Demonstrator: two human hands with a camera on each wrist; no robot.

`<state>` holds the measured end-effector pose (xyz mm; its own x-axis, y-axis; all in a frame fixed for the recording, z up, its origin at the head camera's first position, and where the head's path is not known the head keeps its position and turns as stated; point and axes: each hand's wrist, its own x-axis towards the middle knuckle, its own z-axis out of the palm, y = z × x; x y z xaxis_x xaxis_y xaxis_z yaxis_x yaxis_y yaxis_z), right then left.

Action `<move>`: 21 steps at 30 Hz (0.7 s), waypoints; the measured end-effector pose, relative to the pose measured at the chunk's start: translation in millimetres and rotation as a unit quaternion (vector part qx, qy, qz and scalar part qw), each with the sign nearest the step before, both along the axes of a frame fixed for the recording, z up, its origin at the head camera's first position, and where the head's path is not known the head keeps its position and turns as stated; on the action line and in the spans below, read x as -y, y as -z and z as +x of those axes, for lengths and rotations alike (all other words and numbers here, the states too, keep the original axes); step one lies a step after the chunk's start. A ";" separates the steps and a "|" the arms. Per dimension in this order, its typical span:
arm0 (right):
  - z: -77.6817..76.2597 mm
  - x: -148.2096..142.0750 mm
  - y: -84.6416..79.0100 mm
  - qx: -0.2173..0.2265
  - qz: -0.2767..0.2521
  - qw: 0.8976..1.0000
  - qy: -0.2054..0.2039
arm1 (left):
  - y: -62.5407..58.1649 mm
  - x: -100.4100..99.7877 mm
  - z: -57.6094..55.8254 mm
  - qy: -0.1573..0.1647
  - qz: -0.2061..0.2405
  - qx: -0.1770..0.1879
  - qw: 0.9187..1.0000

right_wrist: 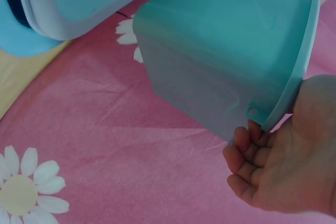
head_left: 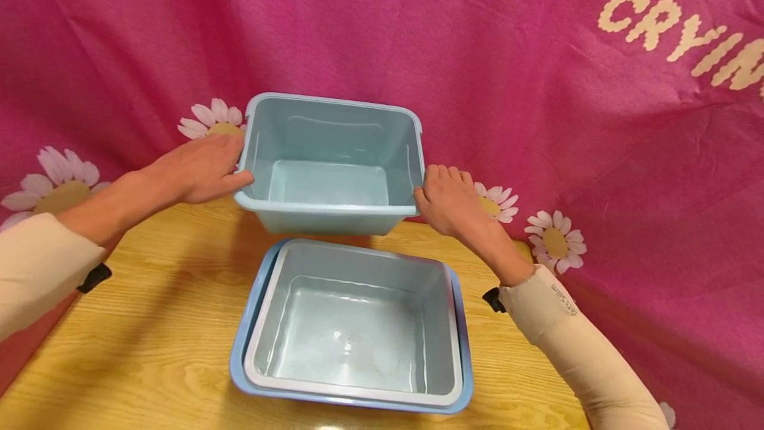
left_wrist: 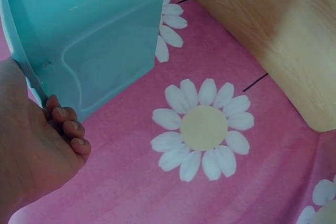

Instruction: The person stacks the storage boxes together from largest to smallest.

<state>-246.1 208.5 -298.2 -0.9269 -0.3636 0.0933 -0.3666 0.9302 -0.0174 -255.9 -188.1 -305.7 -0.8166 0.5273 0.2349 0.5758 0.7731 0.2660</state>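
Note:
A light blue-green plastic tub [head_left: 328,208] is held by its two short sides at the back of the table, its opening tipped toward me. My left hand [head_left: 205,168] grips the left rim, thumb over the top edge; in the left wrist view its fingers [left_wrist: 71,127] curl beneath the rim. On the opposite side, my right hand [head_left: 450,199] grips the right rim, and the right wrist view has those fingers [right_wrist: 244,153] bent under it. Just in front, a grey tub [head_left: 352,390] sits nested inside a blue tub [head_left: 240,350]. No contents show in either open tub.
The wooden table [head_left: 149,297] spreads under the tubs, its edges meeting a pink cloth [head_left: 477,38] that hangs behind and to the sides. White daisies [head_left: 554,242] and cream lettering [head_left: 674,32] are printed on the cloth.

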 end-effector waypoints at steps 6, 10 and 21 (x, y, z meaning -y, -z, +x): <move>3.3 -6.2 -4.5 -0.012 -0.006 1.000 -0.007 | -10.6 -3.6 3.2 -0.002 -0.006 0.001 1.000; 8.6 -10.5 -11.5 -0.010 -0.018 1.000 -0.006 | -19.0 -7.0 7.6 0.000 -0.002 0.003 1.000; 27.0 -19.1 -31.9 -0.010 -0.031 0.999 0.005 | -36.5 -13.8 17.3 -0.015 -0.017 0.010 1.000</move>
